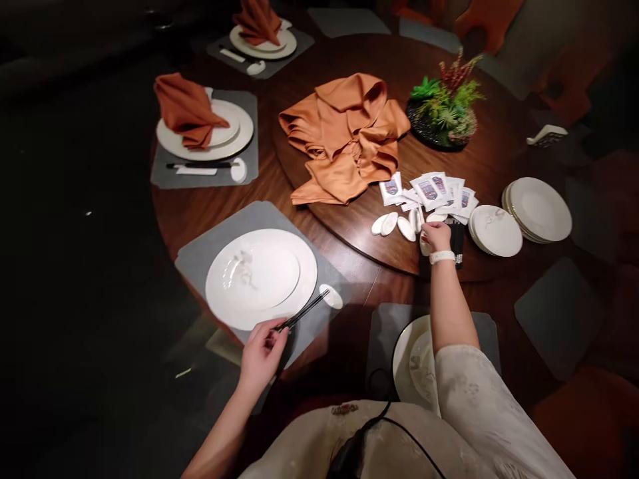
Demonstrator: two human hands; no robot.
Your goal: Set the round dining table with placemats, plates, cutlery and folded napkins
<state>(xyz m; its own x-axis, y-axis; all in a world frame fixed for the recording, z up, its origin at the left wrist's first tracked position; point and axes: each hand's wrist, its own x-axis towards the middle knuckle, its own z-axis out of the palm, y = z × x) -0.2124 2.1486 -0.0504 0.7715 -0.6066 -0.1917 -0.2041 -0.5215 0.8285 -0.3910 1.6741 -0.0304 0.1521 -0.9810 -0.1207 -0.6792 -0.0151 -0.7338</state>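
Observation:
My left hand (263, 352) is closed around the ends of a pair of black chopsticks (307, 311). Their far tips lie at a small white oval chopstick rest (330, 297). Left of them, a small plate (264, 273) sits on a larger white plate (308, 274), both on a grey placemat (254, 216). My right hand (437, 236) reaches over the turntable with its fingers pinched together; what is between them is too small to make out. Beside it lie several loose chopstick rests (389, 224), printed white packets (430, 191) and more black chopsticks (458, 245), partly hidden by my wrist.
A heap of orange napkins (349, 140) and a plant arrangement (444, 110) occupy the turntable (344, 223). Stacked small plates (494, 229) and larger plates (542, 209) stand at right. Set places with folded napkins (190, 113) line the far left. Another plate (412, 352) is close to my body.

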